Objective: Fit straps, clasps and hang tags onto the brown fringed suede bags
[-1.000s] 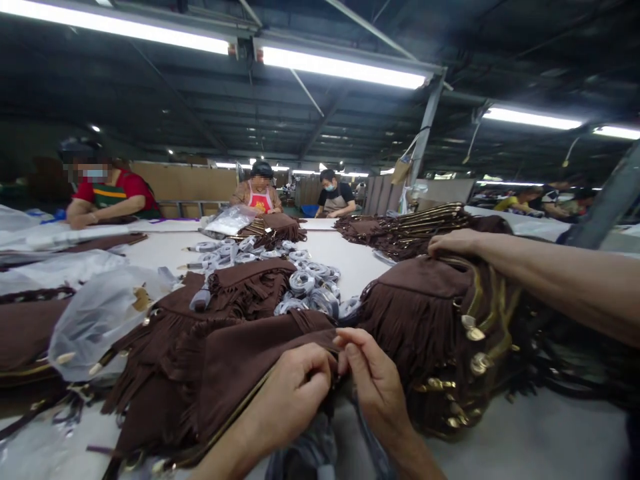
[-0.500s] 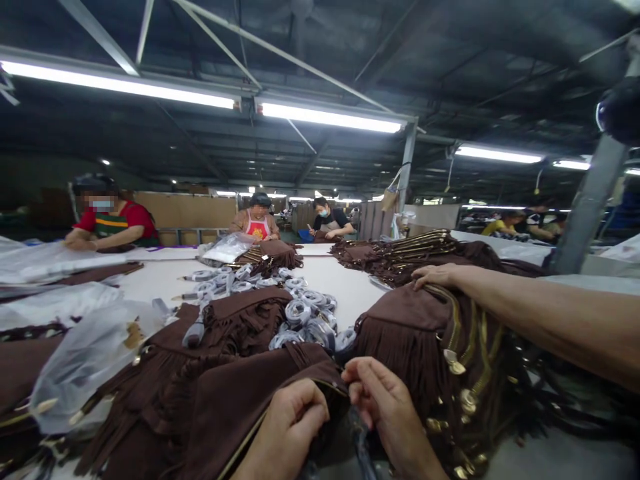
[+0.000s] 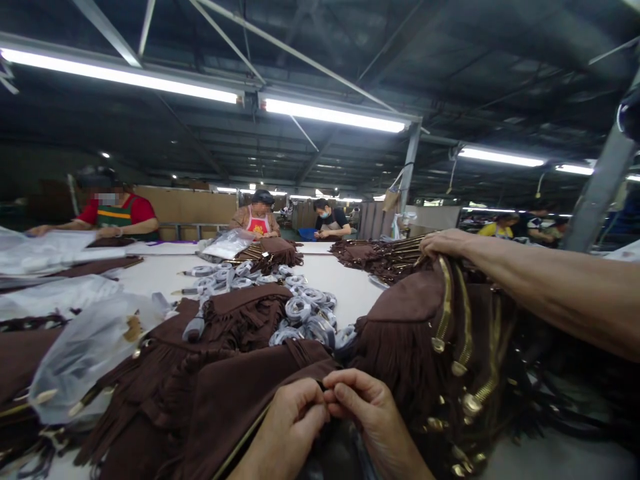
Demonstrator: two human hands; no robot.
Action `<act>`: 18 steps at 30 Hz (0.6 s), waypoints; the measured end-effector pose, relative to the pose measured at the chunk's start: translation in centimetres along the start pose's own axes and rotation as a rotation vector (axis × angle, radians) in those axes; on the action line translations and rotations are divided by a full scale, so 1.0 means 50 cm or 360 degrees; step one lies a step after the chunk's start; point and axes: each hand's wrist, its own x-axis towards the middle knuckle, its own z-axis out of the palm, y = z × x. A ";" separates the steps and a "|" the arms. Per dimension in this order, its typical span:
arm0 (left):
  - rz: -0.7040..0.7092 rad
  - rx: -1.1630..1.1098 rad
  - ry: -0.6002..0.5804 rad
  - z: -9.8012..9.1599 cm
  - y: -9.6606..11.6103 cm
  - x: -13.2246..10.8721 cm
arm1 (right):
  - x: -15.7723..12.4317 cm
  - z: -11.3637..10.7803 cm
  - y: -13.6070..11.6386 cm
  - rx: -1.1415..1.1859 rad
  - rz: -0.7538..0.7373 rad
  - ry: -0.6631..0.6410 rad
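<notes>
My left hand (image 3: 287, 420) and my right hand (image 3: 365, 413) meet low in the middle, fingertips pinched together on the top edge of a brown suede fringed bag (image 3: 225, 400) lying in front of me. A gold zipper runs along that edge. Both hands are closed on the bag. Just to the right stands a pile of the same brown fringed bags (image 3: 425, 347) with gold zippers. Another person's arm reaches in from the right, and that hand (image 3: 445, 243) lifts the top bag of the pile.
More fringed bags (image 3: 240, 313) and several wrapped grey rolls (image 3: 300, 310) lie on the long white table (image 3: 345, 277). Clear plastic bags (image 3: 85, 340) sit at the left. Three workers sit at the table's far side. Further bags (image 3: 380, 257) are heaped beyond.
My two hands have drawn closer until the fingertips touch on the bag's edge. The other person's hand has pulled the top bag of the pile upward.
</notes>
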 end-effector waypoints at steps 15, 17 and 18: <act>-0.0254 -0.0772 0.0137 -0.008 -0.015 0.023 | 0.002 -0.002 0.003 -0.0042 -0.0058 -0.0023; -0.0277 -0.0795 0.0173 -0.003 -0.017 0.023 | 0.003 -0.003 0.005 -0.0028 -0.0049 0.0007; -0.0275 -0.0786 0.0173 -0.001 -0.018 0.022 | 0.004 -0.004 0.006 -0.0021 -0.0038 0.0008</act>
